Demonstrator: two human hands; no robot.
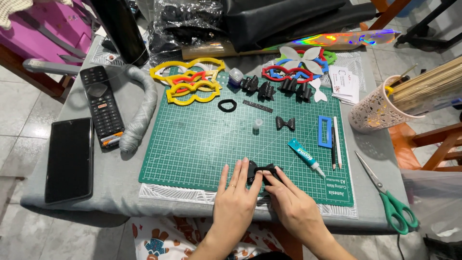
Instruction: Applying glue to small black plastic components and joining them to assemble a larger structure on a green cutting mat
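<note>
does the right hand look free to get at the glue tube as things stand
Probably not right away: the right hand is pinching the black bow together with the left hand. The glue tube lies uncovered on the green mat nearby, with nothing between.

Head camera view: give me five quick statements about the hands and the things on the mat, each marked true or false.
1. Both hands are on a black bow at the near edge of the green cutting mat. True: the left hand and right hand press and pinch it.
2. The glue tube lies to the left of the hands. False: it lies to their right, beside the pencils.
3. The scissors have green handles and lie off the mat. True.
4. The yellow templates sit at the mat's near right corner. False: they are at its far left corner.
5. The phone rests on the mat. False: it lies off the mat, far left, beside the remote.
</note>
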